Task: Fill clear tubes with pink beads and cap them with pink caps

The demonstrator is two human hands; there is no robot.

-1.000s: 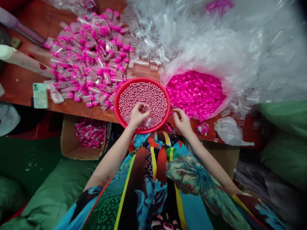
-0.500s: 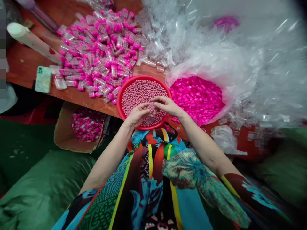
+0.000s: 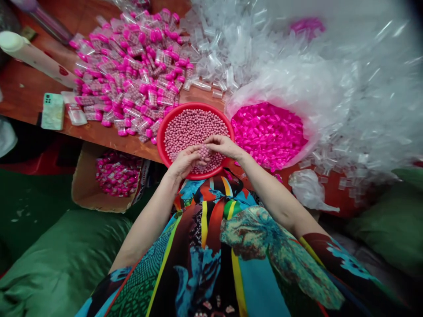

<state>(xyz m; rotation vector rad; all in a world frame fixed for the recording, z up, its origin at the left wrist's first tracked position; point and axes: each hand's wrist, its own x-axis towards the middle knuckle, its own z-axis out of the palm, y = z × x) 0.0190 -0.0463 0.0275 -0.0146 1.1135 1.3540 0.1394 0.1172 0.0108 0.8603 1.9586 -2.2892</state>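
A red bowl of small pink beads sits at the table's front edge. Over its front part, my left hand has its fingers curled around a small clear piece with pinkish contents, too small to make out fully. My right hand meets it from the right, its fingertips pinched at the top of that piece; what they hold is hidden. Right of the bowl, an open plastic bag holds bright pink caps. Capped clear tubes with beads are heaped to the left.
Clear empty tubes spread behind the bowl and to the right. A phone and a small clear packet lie at the left. A cardboard box with pink items stands below the table edge. A knotted plastic bag lies front right.
The whole view has shifted slightly, so the table's things appear a little further left. Both hands remain together over the bowl, with only small finger movements.
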